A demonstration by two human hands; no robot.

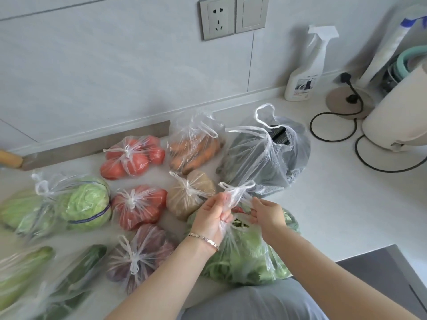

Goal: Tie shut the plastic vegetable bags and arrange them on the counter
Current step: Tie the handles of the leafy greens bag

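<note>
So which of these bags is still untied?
The large bag of dark greens at the back right: its handles stand loose, mouth open. The leafy-greens bag is in both hands, mid-tie.

No lettering can be read anywhere. The spray bottle (304, 72), standing far beyond the hands to their right by the wall, carries a label with a dark picture and small print too blurred to make out. The blue band around the cabbage bag (86, 204), left of the hands, shows pale marks that stay illegible.
</note>
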